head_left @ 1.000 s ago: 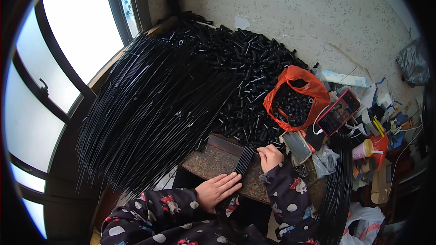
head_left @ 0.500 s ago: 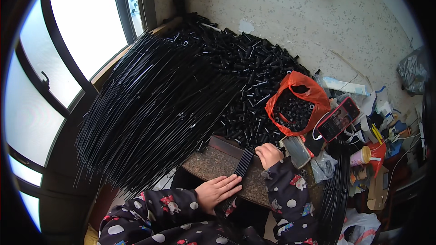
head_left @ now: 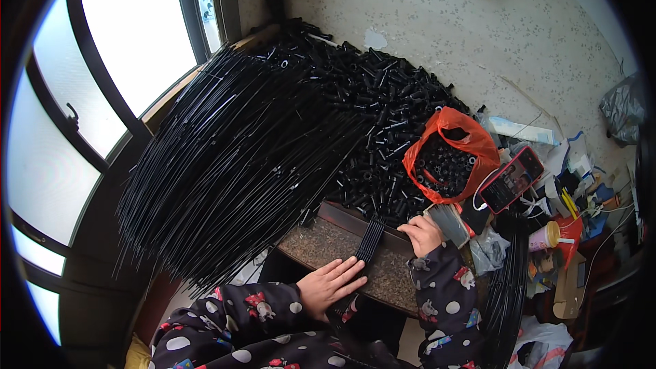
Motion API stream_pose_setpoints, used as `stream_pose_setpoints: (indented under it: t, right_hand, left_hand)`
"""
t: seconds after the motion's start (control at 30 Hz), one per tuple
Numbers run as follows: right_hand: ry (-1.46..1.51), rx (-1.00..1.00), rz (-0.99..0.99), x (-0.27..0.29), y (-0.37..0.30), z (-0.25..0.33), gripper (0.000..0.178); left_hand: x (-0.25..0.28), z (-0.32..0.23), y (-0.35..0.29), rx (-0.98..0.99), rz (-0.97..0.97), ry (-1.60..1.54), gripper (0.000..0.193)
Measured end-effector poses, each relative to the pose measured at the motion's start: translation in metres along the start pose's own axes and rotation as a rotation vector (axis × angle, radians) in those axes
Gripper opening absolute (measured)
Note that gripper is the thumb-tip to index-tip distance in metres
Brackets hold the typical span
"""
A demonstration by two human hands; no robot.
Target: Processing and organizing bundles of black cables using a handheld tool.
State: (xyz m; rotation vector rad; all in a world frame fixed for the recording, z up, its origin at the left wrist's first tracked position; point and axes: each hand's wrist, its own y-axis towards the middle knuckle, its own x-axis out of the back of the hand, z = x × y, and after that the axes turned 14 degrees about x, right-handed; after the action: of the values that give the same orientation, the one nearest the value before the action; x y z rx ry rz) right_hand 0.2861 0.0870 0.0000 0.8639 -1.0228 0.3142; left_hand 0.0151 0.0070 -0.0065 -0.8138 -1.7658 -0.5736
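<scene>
While left hand [head_left: 331, 288] lies flat, fingers extended, on black rods [head_left: 370, 240], right hand [head_left: 421, 234] curls, grip undeterminable; print on cup [head_left: 540, 238] illegible

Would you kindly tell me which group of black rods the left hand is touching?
The small flat row on the speckled tabletop, partly under that hand; the big heap and rightmost bundle lie apart.

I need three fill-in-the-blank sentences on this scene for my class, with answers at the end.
1. The ____ hand lies flat on the rods.
2. The rods and the heaped tubes are coloured ____.
3. In the picture, the phone is to the ____ of the bag.
Missing words: left; black; right.
</scene>
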Motion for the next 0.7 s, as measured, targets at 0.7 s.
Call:
stream_pose_setpoints:
  t: [0.7]
  right_hand:
    - [0.212,-0.542,-0.108,-0.033,0.019,0.028,0.015]
  left_hand:
    - [0.003,-0.001,-0.002,-0.059,-0.014,-0.053,0.098]
